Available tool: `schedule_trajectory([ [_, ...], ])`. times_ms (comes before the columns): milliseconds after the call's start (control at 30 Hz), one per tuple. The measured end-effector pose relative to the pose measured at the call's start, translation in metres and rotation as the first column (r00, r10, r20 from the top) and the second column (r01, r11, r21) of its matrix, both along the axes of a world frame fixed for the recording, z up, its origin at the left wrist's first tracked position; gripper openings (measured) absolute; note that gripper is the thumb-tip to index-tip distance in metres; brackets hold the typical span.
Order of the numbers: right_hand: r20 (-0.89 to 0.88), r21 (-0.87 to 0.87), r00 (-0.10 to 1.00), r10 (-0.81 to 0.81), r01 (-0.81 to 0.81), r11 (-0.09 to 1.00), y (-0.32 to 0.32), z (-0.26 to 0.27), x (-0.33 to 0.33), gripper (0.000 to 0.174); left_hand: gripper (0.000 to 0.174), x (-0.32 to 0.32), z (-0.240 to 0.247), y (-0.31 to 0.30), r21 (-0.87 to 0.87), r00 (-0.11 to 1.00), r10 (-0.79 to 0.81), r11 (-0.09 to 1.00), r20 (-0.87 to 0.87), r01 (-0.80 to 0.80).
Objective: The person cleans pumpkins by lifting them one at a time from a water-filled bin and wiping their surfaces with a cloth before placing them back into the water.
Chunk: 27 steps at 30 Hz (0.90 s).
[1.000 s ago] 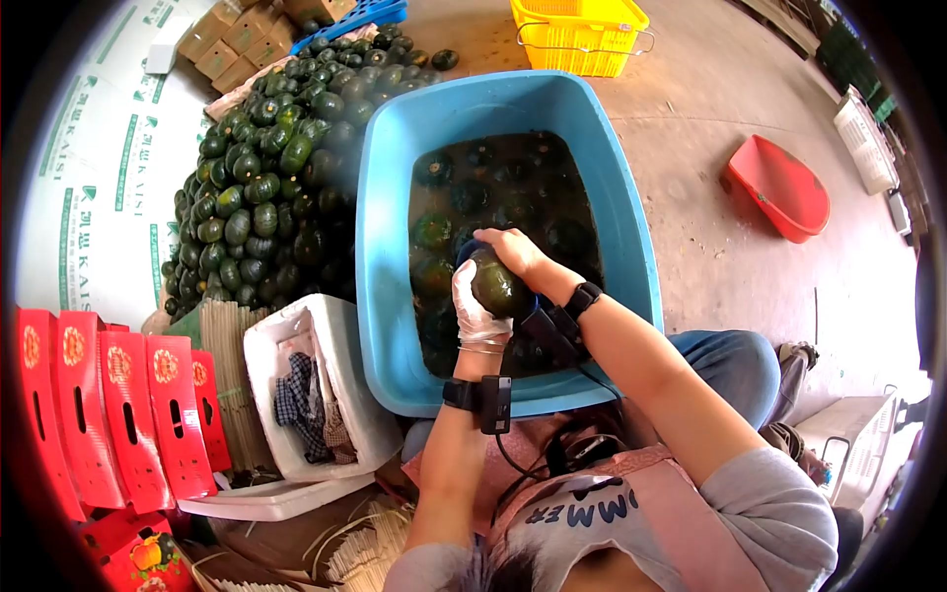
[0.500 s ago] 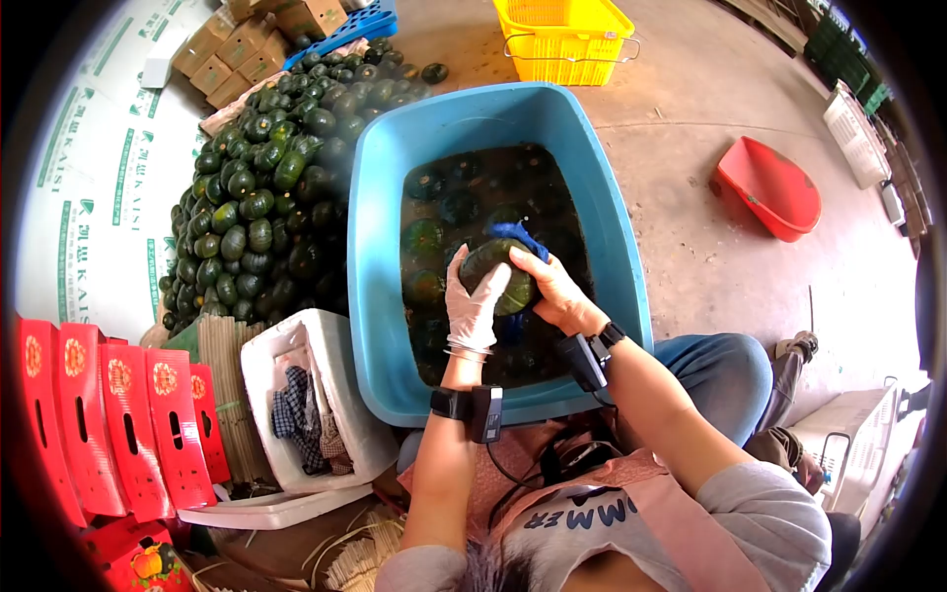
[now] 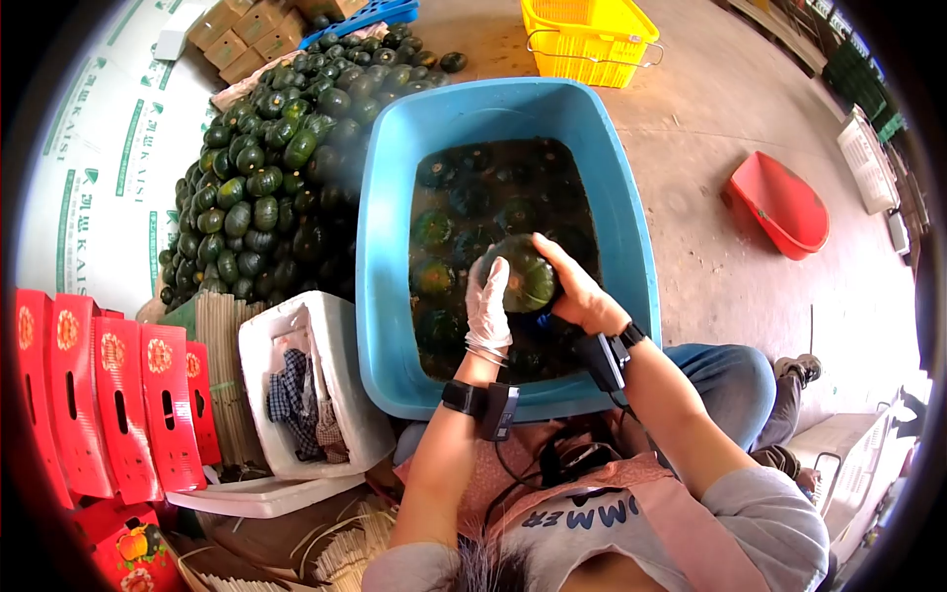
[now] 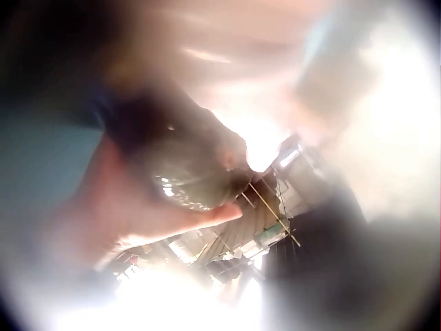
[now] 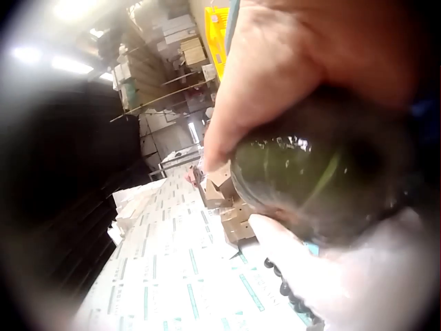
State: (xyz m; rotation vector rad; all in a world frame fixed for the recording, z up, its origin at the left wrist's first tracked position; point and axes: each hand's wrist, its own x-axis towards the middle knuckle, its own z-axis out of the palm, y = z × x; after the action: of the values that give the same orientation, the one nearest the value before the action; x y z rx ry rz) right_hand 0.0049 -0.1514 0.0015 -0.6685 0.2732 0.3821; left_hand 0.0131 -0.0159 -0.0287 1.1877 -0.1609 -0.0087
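Above the dark water in the blue tub (image 3: pixel 383 326), a wet green pumpkin (image 3: pixel 526 276) is held between both hands. The gloved left hand (image 3: pixel 487 314) grips its left side, thumb up along it. On the pumpkin's right side the bare right hand (image 3: pixel 588 298) holds it, a bit of blue cloth (image 3: pixel 560 321) showing beneath. The right wrist view has the pumpkin (image 5: pixel 296 165) between the bare hand (image 5: pixel 275 76) above and the white glove (image 5: pixel 358 276) below. In the blurred left wrist view the pumpkin (image 4: pixel 193 165) lies against the bare hand (image 4: pixel 131 207).
More pumpkins (image 3: pixel 434 227) sit in the tub's water. A large pumpkin pile (image 3: pixel 261 197) is at the left, above a white foam box (image 3: pixel 373 414) with cloths and red cartons (image 3: pixel 118 405). Beyond stand a yellow basket (image 3: pixel 592 39) and a red scoop (image 3: pixel 779 202).
The pumpkin has turned between the hands, and the right hand has moved to its right side. The blue cloth, seen above the pumpkin half a second ago, now shows only below it.
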Motion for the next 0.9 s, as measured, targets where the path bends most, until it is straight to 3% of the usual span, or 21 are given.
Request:
schedule_trajectory([
  [67, 0.036, -0.008, 0.997, -0.068, 0.068, 0.998, 0.002, 0.004, -0.008, 0.053, 0.055, 0.021, -0.051, -0.002, 0.029, 0.926, -0.124, 0.989, -0.357, 0.144],
  [100, 0.071, -0.012, 0.988, -0.136, 0.137, 0.991, 0.001, 0.008, -0.011, 0.054, 0.063, 0.031, -0.11, 0.011, 0.226, 0.951, -0.302, 0.924, -0.062, 0.308],
  [133, 0.077, -0.02, 0.991, -0.113, 0.115, 0.993, -0.001, 0.01, -0.011, 0.054, 0.068, 0.026, -0.055, 0.006, 0.014, 0.9, -0.346, 0.932, -0.266, 0.362],
  [200, -0.032, -0.009, 0.999, -0.031, 0.031, 0.999, -0.01, 0.014, -0.01, 0.053, 0.09, 0.015, -0.043, 0.0, 0.27, 0.964, -0.232, 0.928, -0.127, 0.259],
  [233, -0.073, -0.064, 0.997, 0.009, -0.014, 0.998, -0.015, 0.016, -0.008, 0.055, 0.113, 0.016, -0.046, 0.001, 0.311, 0.963, -0.259, 0.911, -0.078, 0.27],
  [267, -0.085, -0.122, 0.996, 0.02, -0.03, 0.992, -0.017, 0.018, -0.008, 0.059, 0.128, 0.015, -0.049, -0.005, 0.23, 0.968, -0.246, 0.94, -0.056, 0.253],
  [333, -0.094, -0.166, 0.994, 0.063, -0.078, 0.983, -0.023, 0.02, -0.006, 0.062, 0.132, 0.015, -0.048, -0.001, 0.368, 0.961, -0.276, 0.895, 0.016, 0.251],
  [400, -0.112, -0.194, 0.987, 0.119, -0.139, 0.971, -0.024, 0.02, -0.005, 0.066, 0.125, 0.013, -0.042, -0.001, 0.347, 0.97, -0.232, 0.918, 0.073, 0.194],
  [467, -0.206, -0.256, 0.976, 0.071, -0.124, 0.959, -0.017, 0.034, -0.009, 0.068, 0.118, 0.013, -0.03, 0.001, 0.215, 0.933, -0.341, 0.909, -0.111, 0.357],
  [500, -0.22, -0.24, 0.972, 0.079, -0.132, 0.962, -0.018, 0.025, -0.008, 0.068, 0.118, 0.012, -0.024, 0.003, 0.214, 0.936, -0.334, 0.912, -0.11, 0.351],
  [600, -0.274, -0.253, 0.959, 0.069, -0.141, 0.957, -0.019, -0.005, -0.01, 0.066, 0.077, 0.008, -0.001, 0.008, 0.242, 0.891, -0.37, 0.869, -0.263, 0.432],
  [633, -0.306, -0.262, 0.951, 0.05, -0.134, 0.956, -0.021, -0.019, -0.012, 0.063, 0.069, 0.01, -0.008, 0.009, 0.401, 0.939, -0.306, 0.849, -0.156, 0.343],
  [700, -0.307, -0.349, 0.952, -0.011, -0.101, 0.932, -0.022, -0.052, -0.017, 0.061, 0.069, 0.009, -0.001, 0.01, 0.483, 0.952, -0.299, 0.826, -0.062, 0.291],
  [767, -0.277, -0.534, 0.951, -0.137, -0.034, 0.845, -0.014, -0.066, -0.021, 0.058, 0.068, 0.01, 0.001, 0.014, 0.626, 0.953, -0.301, 0.749, 0.032, 0.216],
  [800, -0.276, -0.53, 0.954, -0.121, -0.046, 0.847, -0.016, -0.07, -0.021, 0.058, 0.071, 0.008, 0.003, 0.015, 0.714, 0.946, -0.315, 0.68, 0.08, 0.166],
  [867, -0.359, -0.776, 0.933, -0.033, -0.279, 0.566, -0.012, -0.045, -0.02, 0.058, 0.078, 0.004, 0.005, 0.016, 0.805, 0.948, -0.29, 0.589, 0.133, 0.067],
  [900, -0.378, -0.768, 0.926, 0.007, -0.317, 0.556, -0.016, -0.054, -0.015, 0.063, 0.078, 0.007, 0.006, 0.017, 0.758, 0.961, -0.217, 0.653, 0.174, 0.01],
])
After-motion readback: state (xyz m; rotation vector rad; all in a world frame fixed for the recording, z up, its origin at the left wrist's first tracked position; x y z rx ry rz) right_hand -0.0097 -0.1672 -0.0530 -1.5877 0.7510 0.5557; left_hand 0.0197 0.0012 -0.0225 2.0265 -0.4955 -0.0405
